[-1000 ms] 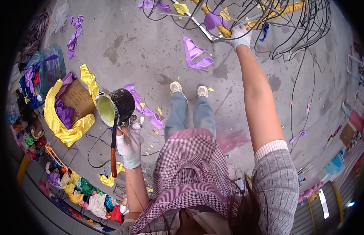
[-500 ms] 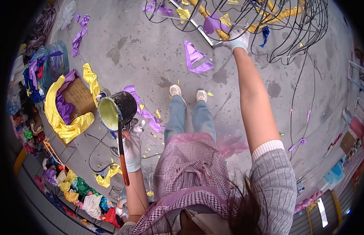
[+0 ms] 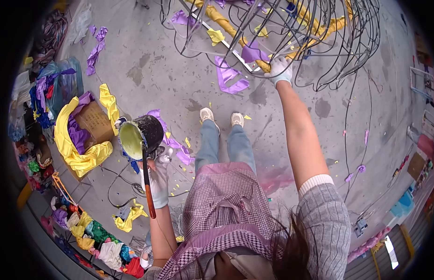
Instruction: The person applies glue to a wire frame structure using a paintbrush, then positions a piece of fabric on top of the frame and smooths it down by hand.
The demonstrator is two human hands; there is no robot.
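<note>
My left hand (image 3: 157, 183), in a pale glove, holds up a small black bucket (image 3: 151, 130) with a pale yellow-green inside. A brush-like tool with a reddish wooden handle (image 3: 148, 198) stands in it and hangs over the rim; its working end is hidden. My gloved right hand (image 3: 279, 71) is closed on the large wire frame (image 3: 329, 51), where bars wrapped in yellow cloth (image 3: 261, 64) meet. Its fingertips are partly hidden. Close beside that hand, a piece of purple cloth (image 3: 252, 51) hangs on the frame.
A cardboard box (image 3: 96, 122) with yellow and purple cloth stands on the floor at left. Purple scraps (image 3: 231, 81) and yellow bits lie about. Cables (image 3: 347, 140) run along the floor at right. Heaps of coloured cloth (image 3: 105, 247) line the lower left.
The wire frame and my right hand sit slightly lower and further left in view. The floor has shifted a little too. My left hand still holds the bucket.
</note>
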